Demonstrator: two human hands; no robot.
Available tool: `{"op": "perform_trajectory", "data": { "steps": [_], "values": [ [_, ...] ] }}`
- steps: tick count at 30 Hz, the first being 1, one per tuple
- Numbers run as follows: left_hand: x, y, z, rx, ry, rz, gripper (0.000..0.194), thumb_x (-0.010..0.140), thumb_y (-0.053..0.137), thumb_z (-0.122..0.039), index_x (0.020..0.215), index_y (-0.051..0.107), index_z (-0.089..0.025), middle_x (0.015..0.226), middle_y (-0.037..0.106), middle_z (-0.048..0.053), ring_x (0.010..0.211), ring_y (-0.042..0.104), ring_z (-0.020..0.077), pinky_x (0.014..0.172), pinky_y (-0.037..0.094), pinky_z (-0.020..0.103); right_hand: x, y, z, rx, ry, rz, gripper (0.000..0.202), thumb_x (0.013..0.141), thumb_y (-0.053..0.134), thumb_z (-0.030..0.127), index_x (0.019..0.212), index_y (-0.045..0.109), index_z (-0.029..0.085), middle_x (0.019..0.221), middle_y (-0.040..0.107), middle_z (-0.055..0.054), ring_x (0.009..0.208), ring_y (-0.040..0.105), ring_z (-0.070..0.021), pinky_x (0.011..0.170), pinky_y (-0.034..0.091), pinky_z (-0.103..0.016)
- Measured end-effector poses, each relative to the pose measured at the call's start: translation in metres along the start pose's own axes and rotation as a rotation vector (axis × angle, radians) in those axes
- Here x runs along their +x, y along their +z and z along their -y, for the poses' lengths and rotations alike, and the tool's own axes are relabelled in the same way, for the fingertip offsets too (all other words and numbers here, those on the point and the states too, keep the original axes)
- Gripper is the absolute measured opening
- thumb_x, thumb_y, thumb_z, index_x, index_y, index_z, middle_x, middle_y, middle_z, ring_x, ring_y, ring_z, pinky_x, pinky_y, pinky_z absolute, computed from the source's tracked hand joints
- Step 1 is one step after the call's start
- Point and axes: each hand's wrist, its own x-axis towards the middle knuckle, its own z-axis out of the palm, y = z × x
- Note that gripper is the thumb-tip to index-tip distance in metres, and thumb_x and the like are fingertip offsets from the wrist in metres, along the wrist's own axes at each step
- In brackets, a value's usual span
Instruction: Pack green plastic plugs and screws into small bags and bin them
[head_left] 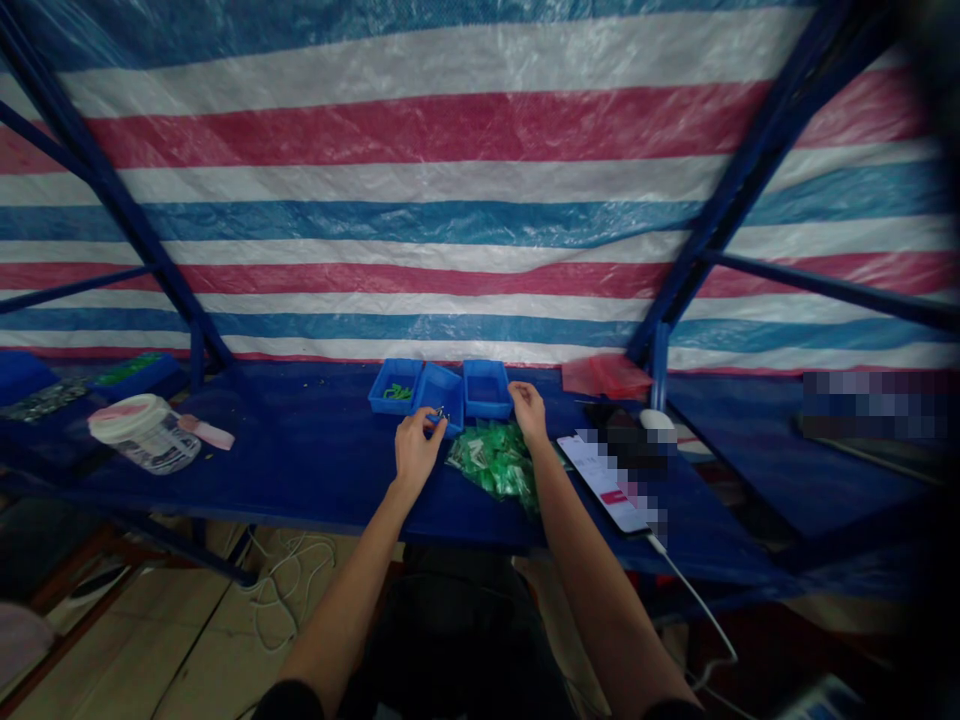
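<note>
My left hand reaches over the near edge of the middle blue bin, its thumb and fingers drawn together beside small shiny metal pieces. What it pinches is too small to make out. By the right rim of another blue bin, my right hand has its fingers curled together, and anything between them is hidden. Green pieces lie in the left blue bin. A clear plastic bag of green pieces rests between my forearms, in front of the bins.
A white tub with a pink strap stands at left on the blue table. Right of my arm lie a phone with a white cable and a white mouse. Red plastic bags sit behind; blue frame posts flank the table.
</note>
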Motion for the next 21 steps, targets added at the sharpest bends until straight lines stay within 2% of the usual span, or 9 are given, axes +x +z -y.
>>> {"op": "perform_trajectory", "data": {
  "steps": [7, 12, 17, 21],
  "values": [
    [-0.028, -0.019, -0.009, 0.097, 0.064, -0.04, 0.017, 0.082, 0.055, -0.032, 0.093, 0.06, -0.019, 0.072, 0.064, 0.001, 0.076, 0.057, 0.018, 0.08, 0.036, 0.034, 0.001, 0.001, -0.002, -0.001, -0.016, 0.004, 0.042, 0.065, 0.059, 0.053, 0.086, 0.062, 0.017, 0.077, 0.063, -0.005, 0.076, 0.057, -0.0199, 0.077, 0.043, -0.034],
    [-0.047, -0.028, -0.017, 0.194, 0.101, -0.13, 0.018, 0.081, 0.056, -0.03, 0.094, 0.062, -0.019, 0.072, 0.066, 0.001, 0.075, 0.057, 0.0175, 0.08, 0.034, 0.034, 0.002, 0.0, -0.005, -0.014, -0.011, 0.006, 0.042, 0.065, 0.059, 0.054, 0.086, 0.063, 0.018, 0.075, 0.063, -0.004, 0.074, 0.057, -0.0197, 0.075, 0.043, -0.034],
    [-0.062, -0.04, -0.023, 0.288, 0.111, -0.19, 0.015, 0.079, 0.058, -0.028, 0.091, 0.065, -0.021, 0.067, 0.065, 0.0, 0.07, 0.056, 0.0178, 0.074, 0.033, 0.033, 0.002, -0.001, -0.005, -0.022, 0.0, 0.005, 0.04, 0.065, 0.059, 0.052, 0.086, 0.063, 0.018, 0.076, 0.063, -0.004, 0.074, 0.057, -0.0198, 0.074, 0.043, -0.033],
    [-0.068, -0.045, -0.022, 0.333, 0.143, -0.189, 0.015, 0.08, 0.057, -0.026, 0.092, 0.065, -0.022, 0.068, 0.065, 0.0, 0.071, 0.055, 0.0176, 0.072, 0.032, 0.031, 0.001, -0.001, -0.004, -0.033, 0.009, 0.01, 0.039, 0.066, 0.058, 0.05, 0.088, 0.063, 0.017, 0.075, 0.062, -0.003, 0.072, 0.057, -0.0192, 0.072, 0.042, -0.032]
  ]
}}
